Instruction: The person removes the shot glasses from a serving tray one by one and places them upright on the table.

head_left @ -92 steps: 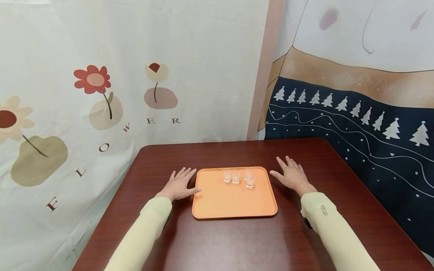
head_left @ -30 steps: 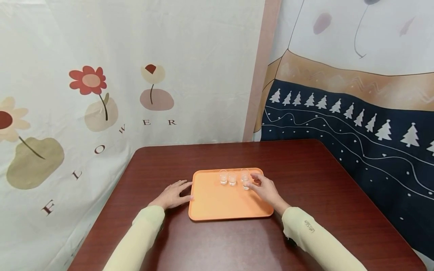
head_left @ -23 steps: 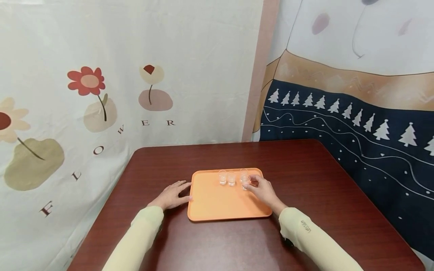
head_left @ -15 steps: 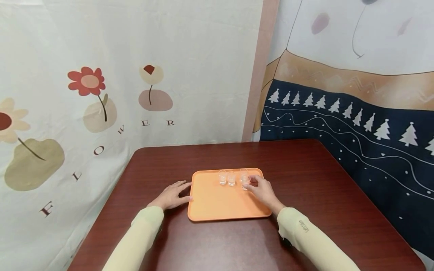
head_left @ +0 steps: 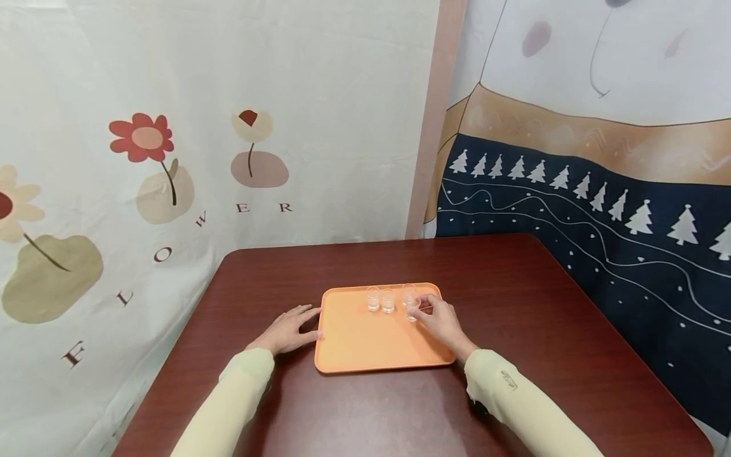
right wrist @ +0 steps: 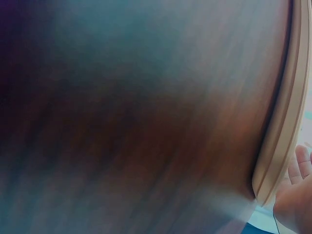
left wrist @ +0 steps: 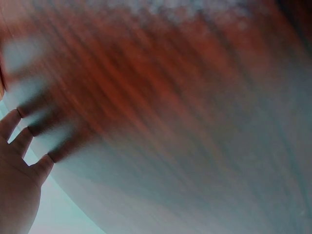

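An orange tray lies on the table with several small clear shot glasses near its far side. My right hand pinches the nearest shot glass between thumb and fingers, the glass upright and low over the tray. Just behind it stands another shot glass; two more, a middle glass and a left glass, stand further left. My left hand rests at the tray's left edge, fingers extended, thumb tip at the rim. In the left wrist view the left hand shows fingers spread.
The dark red-brown wooden table has rounded far corners. A pale flower-print curtain hangs behind it, and a navy cloth with white trees hangs at the right. In the right wrist view, the tray's rim runs down the right side.
From beside the tray my right hand has moved left over it and taken hold of the nearest shot glass. My left hand has drawn back slightly to the tray's edge.
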The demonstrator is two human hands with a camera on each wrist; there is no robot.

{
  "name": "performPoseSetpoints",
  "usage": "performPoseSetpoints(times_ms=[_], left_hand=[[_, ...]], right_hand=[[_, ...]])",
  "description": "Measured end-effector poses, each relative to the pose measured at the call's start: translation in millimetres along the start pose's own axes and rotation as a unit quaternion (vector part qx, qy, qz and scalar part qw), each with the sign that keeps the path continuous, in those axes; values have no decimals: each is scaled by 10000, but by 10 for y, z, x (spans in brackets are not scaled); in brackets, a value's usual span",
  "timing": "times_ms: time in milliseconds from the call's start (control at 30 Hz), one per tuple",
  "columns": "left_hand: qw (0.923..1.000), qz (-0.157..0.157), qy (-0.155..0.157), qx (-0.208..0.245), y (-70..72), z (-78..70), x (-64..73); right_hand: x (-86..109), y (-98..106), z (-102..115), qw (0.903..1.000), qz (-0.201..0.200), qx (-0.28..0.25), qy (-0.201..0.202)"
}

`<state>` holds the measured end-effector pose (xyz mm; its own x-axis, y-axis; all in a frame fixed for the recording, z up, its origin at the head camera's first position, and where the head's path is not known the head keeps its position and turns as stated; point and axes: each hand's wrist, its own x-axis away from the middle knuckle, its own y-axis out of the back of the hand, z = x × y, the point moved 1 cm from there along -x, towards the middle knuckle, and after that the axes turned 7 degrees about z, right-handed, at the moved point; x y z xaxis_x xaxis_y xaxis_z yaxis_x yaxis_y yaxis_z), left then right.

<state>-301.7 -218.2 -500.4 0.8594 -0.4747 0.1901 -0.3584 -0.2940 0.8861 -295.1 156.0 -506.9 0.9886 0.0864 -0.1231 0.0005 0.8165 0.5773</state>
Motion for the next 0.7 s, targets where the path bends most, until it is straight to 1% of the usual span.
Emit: performPoseSetpoints(times_ms=[133,300,433,600,700], left_hand=[[10000,-8,8,-12,-4,-10,-8],[10000,7,-26,41,-7,-3,-13],[10000,16,-25,28,-5,16,1],[10000,29,-29,3,14,17,18],[10000,45,-60,25,10,12,3]], right_hand=[[18,58,6,10000,-65,45,-20],[26,180,42,9995,-254,-116,-158],[-9,289,40,9989,-391,-201,-189],[-82,447,-31,9975,-556,-283,-342],[-119,581,-120,9959,-724,-175,-507]])
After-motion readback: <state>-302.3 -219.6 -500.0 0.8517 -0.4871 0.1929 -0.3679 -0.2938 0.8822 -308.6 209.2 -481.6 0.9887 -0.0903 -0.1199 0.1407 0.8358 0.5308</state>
